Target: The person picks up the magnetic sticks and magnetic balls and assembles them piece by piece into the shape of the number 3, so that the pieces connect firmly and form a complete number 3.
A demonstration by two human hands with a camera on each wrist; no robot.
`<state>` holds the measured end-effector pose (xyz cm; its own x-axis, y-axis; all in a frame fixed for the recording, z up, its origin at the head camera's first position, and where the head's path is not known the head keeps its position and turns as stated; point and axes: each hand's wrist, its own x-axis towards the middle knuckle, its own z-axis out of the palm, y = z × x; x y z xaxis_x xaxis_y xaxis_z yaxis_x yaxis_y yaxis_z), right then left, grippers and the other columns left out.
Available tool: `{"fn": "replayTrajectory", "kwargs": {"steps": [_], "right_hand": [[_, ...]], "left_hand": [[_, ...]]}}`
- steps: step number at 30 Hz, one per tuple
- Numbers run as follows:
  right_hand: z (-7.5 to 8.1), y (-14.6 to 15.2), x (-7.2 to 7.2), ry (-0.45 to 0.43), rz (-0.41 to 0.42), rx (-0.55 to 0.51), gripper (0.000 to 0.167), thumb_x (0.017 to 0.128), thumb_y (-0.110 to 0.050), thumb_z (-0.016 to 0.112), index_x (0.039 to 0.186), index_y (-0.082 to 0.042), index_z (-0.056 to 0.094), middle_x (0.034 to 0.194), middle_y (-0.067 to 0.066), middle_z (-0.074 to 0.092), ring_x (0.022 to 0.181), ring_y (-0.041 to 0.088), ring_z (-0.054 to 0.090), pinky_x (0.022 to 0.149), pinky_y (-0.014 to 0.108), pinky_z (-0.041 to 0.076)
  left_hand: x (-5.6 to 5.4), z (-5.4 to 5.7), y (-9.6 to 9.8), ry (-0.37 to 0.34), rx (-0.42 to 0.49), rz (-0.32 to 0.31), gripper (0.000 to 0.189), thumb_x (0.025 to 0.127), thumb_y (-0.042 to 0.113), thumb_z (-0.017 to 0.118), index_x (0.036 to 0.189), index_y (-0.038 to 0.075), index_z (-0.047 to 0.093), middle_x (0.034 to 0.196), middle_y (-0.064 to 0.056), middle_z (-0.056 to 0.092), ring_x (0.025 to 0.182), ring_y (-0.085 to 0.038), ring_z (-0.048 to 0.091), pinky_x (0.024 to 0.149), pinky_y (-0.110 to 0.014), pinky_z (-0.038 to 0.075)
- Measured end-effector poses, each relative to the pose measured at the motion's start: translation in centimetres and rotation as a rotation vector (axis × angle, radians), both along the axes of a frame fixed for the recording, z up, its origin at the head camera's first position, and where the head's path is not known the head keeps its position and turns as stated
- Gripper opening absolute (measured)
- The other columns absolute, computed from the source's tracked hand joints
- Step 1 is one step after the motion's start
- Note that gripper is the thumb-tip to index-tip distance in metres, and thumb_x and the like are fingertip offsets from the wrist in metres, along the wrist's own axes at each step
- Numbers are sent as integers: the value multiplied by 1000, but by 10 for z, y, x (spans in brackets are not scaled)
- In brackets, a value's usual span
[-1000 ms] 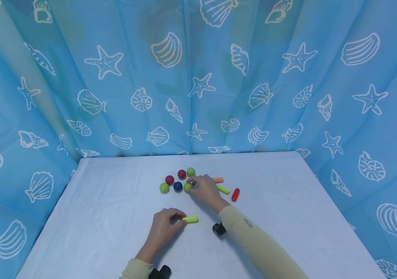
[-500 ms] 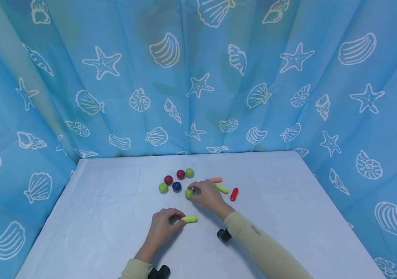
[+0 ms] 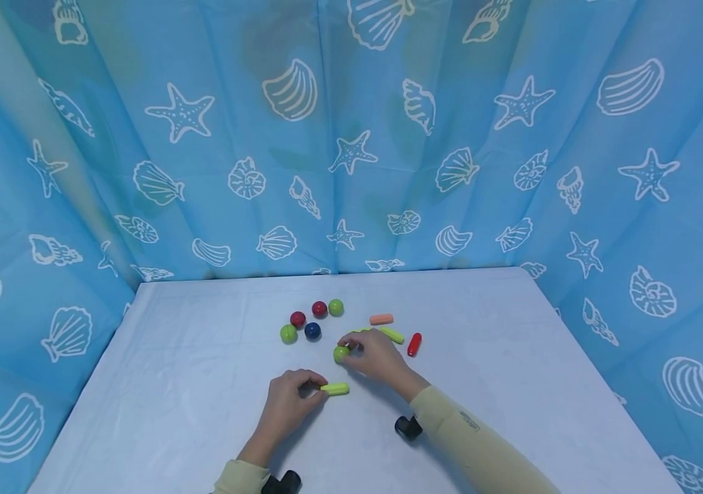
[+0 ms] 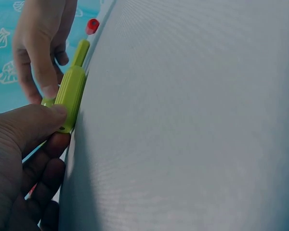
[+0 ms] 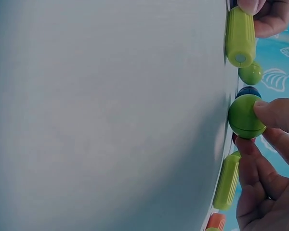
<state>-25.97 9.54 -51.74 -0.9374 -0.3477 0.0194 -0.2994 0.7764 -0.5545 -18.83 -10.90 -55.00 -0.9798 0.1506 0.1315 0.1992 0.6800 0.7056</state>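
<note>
A: Please tell me, what do the two hands hold?

B: They are apart from each other. The left hand (image 3: 289, 406) pinches one end of a ribbed yellow-green stick (image 3: 337, 389). The right hand (image 3: 376, 353) pinches a green ball (image 3: 341, 355), nearer to the far edge of the table (image 3: 511, 384).

A: What could go wrong from here?

B: In my judgement, the ball could slip, because only the thumb and fingertips grip its smooth round surface. Then it might roll toward an edge. A wide swing of the right hand might also knock the red stick (image 3: 414, 344).

A: And what is difficult to see?

B: I cannot tell whether the ball touches the table. Another yellow-green piece (image 3: 363, 330) is mostly covered by the right hand, and the table's near edge is cut off.
</note>
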Motion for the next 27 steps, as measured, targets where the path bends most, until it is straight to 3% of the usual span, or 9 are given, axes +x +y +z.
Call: {"fn": "replayTrajectory", "kwargs": {"steps": [4, 13, 27], "right_hand": [[0, 5, 5, 2, 6, -14, 27, 90, -29, 79, 116, -22, 74, 106, -6, 70, 100, 14, 64, 92, 36, 55], [-1, 18, 13, -18, 23, -52, 25, 89, -29, 80, 113, -24, 75, 99, -10, 68, 92, 10, 60, 86, 33, 54], [-7, 33, 25, -49, 41, -112, 25, 88, -28, 81, 112, -26, 74, 98, -13, 68, 90, 8, 59, 84, 29, 54]], "left_hand": [[1, 0, 0, 7, -6, -1, 13, 86, 21, 82, 98, 24, 77, 93, 13, 72, 90, -10, 61, 84, -37, 50], [0, 0, 1, -49, -10, 18, 14, 86, 21, 81, 99, 24, 76, 95, 13, 71, 92, -11, 59, 87, -39, 49], [0, 1, 2, -41, -26, 21, 15, 86, 23, 82, 100, 23, 76, 91, 14, 69, 89, -9, 58, 84, -38, 49]]}}
